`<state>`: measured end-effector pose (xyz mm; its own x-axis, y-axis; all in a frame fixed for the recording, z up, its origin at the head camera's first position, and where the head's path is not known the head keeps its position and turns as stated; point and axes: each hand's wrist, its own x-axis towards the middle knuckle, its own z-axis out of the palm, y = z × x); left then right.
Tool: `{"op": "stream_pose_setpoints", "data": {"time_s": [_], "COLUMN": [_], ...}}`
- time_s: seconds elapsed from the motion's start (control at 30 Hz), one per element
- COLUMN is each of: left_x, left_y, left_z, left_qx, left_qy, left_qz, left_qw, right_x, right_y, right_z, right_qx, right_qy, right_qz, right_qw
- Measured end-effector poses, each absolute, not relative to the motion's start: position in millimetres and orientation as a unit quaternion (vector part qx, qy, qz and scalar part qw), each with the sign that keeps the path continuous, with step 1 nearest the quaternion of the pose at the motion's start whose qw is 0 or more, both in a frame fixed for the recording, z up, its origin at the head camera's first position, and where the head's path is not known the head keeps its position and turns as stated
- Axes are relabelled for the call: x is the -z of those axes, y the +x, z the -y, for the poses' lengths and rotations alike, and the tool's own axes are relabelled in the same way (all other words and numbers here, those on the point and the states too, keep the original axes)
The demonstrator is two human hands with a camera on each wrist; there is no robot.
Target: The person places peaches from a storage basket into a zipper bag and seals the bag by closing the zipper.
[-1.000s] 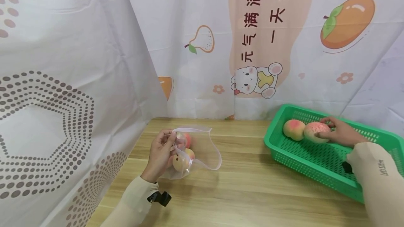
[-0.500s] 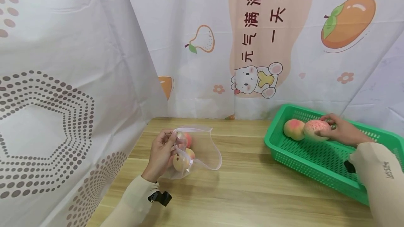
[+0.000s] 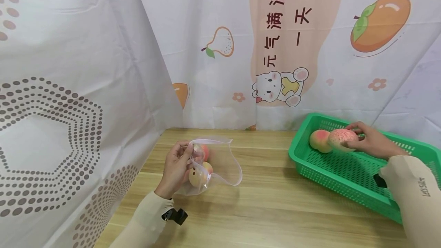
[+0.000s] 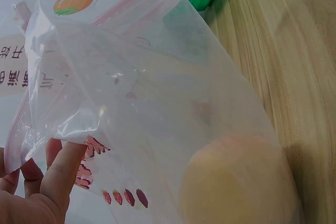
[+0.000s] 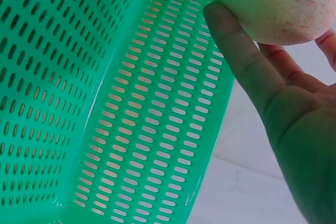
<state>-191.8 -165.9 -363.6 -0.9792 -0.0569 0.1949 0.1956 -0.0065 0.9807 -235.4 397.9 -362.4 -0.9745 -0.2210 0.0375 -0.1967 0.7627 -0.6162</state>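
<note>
My left hand (image 3: 176,167) pinches the rim of a clear zip bag (image 3: 224,163) on the left of the table, its mouth spread toward the right. Inside the bag lie several peaches (image 3: 198,177); one peach (image 4: 236,182) shows blurred through the plastic in the left wrist view. Over the green basket (image 3: 348,183), my right hand (image 3: 373,141) grips a speckled pink peach (image 3: 342,139) between thumb and fingers. A second peach (image 3: 320,141) sits in the basket's far left corner, partly behind the held one. In the right wrist view the thumb presses the peach's (image 5: 278,3) underside.
The slotted basket stands at the right of the wooden table (image 3: 262,209), its low rim between the held peach and the bag. A printed cloth (image 3: 213,87) hangs along the back edge, and a dotted cloth (image 3: 69,87) closes off the left side.
The right hand has lifted the speckled peach slightly and shifted it a little left, overlapping the other peach more. The left hand and bag stay put.
</note>
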Motion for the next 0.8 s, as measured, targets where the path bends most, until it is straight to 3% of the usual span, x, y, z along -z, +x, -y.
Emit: {"op": "stream_pose_setpoints", "data": {"time_s": [0.8], "left_x": [364], "left_y": [-193], "left_z": [167], "left_qx": [0.696], "left_qy": [-0.046], "left_qz": [0.711], "left_qw": [0.089], "right_x": [354], "right_y": [-234], "right_z": [-384], "right_qx": [0.33], "right_qy": [-0.131], "right_qz": [-0.935], "right_qw": [0.006]}}
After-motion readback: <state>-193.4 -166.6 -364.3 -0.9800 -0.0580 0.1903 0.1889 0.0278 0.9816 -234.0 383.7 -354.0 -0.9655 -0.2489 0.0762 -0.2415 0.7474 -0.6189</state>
